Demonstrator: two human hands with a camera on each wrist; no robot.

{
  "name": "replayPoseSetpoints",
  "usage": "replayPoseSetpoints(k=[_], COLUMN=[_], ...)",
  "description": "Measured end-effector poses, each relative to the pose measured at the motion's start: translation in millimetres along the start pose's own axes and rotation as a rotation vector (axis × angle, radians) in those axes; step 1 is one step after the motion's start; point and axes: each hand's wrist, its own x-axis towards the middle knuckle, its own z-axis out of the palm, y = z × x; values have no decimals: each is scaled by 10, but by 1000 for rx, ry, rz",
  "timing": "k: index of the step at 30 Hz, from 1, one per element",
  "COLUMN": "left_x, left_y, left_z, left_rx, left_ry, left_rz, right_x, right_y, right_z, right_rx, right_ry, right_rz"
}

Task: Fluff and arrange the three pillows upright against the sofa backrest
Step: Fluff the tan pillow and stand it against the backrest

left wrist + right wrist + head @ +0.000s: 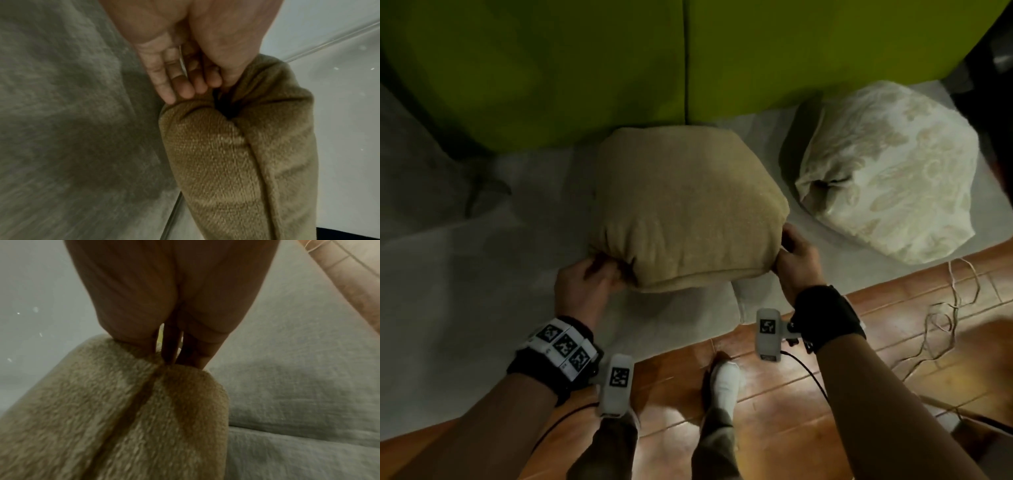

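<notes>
A tan textured pillow (685, 205) lies on the grey sofa seat (465, 257), its far edge against the green backrest (551, 68). My left hand (589, 277) grips its near left corner, thumb and fingers pinching the fabric (193, 91). At the near right corner my right hand (794, 250) pinches the tan pillow (133, 402) the same way. A cream patterned pillow (893, 185) rests tilted on the seat to the right, untouched. No third pillow is in view.
The seat's front edge runs diagonally above a brown tiled floor (791, 394). My feet stand there, one in a white sock (726, 380). A thin tangled cord (945, 318) lies on the floor at right. A dark object (993, 51) stands past the sofa's right end.
</notes>
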Motion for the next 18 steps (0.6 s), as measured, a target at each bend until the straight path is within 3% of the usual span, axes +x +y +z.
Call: replayPoseSetpoints(k=[3,6,10,14,18], left_x=[-24,-40,-37,-37,-130], left_y=[43,220,396,567,584], left_z=[105,187,221,245,156], left_rx=[114,150,69,139,-55], left_ry=[59,108,68,19,38], left_rz=[133,265,328,199,52], right_x=[166,323,451,474,424], right_y=[-139,-365,-705,-877,-887], right_z=[-61,-71,-48,-99,-138], right_rx=[-190,-347,-449,-522,-488], right_ry=[-108,-89,-184,-312,-348], right_rz=[-94,-197,-210,-183,-249])
